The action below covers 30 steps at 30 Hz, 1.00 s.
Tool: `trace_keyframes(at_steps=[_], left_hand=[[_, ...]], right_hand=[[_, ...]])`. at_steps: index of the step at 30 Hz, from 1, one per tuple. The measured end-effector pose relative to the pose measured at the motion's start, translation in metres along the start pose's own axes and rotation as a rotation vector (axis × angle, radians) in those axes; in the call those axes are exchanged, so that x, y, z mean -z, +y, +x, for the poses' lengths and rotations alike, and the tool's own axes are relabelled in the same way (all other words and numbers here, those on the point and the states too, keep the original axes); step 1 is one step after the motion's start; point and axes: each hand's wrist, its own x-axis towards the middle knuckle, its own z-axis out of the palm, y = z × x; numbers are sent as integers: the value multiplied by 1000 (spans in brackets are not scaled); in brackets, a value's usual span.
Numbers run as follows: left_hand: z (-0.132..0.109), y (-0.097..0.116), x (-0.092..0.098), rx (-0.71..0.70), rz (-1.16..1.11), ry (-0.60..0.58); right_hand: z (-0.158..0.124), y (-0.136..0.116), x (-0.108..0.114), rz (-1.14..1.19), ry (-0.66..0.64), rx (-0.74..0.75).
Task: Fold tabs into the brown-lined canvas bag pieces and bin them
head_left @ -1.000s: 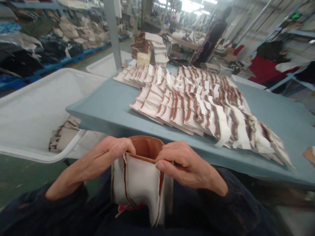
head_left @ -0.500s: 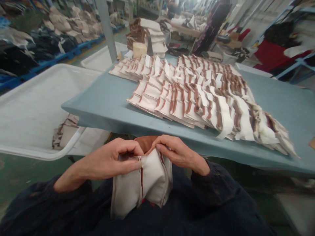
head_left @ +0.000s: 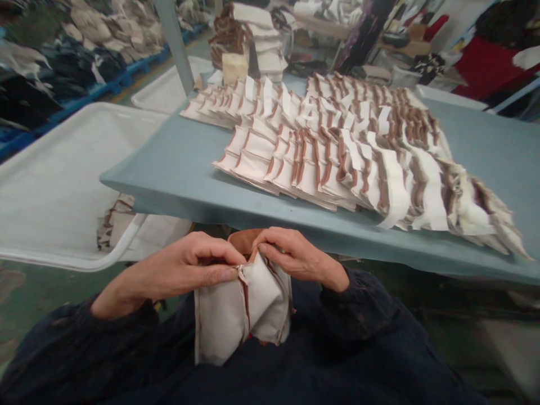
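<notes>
A sewn fabric piece [head_left: 264, 301], off-white with brown seam edges and a brown lining at its top, hangs between my hands above my lap. My left hand [head_left: 189, 267] pinches its upper edge beside a seam, thumb in front and fingers behind. On the other side, my right hand [head_left: 295, 253] grips the same edge, thumb and fingers pressed together on the brown lining. The cloth between the two hands is bunched, and its lower part hangs loose. My fingertips partly cover the edge.
Rows of similar off-white and brown sewn pieces [head_left: 291, 163] overlap on a blue-covered table [head_left: 177, 169] in front of me. A large white bin [head_left: 54, 169] stands at the left, with more pieces below its rim. A grey post [head_left: 175, 45] rises behind the table's left end.
My hands have drawn slightly closer together along the top edge, and the cloth between them folds more. The camera view has shifted a little.
</notes>
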Motion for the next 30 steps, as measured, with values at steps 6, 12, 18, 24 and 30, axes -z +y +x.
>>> trace_keyframes(at_steps=[6,12,18,24,30], left_hand=[[-4,3,-3,20,55,50],[-9,5,-8,5,172,121],[-19,11,-10,23,194,153],[-23,21,-23,36,325,308],[-22,10,-27,122,142,290]], right_hand=[[-1,-23,3,29,58,54],[4,-50,-7,-110,139,164],[12,-43,-17,-122,122,188],[13,-51,-20,-128,129,139],[13,-56,-29,-168,195,91]])
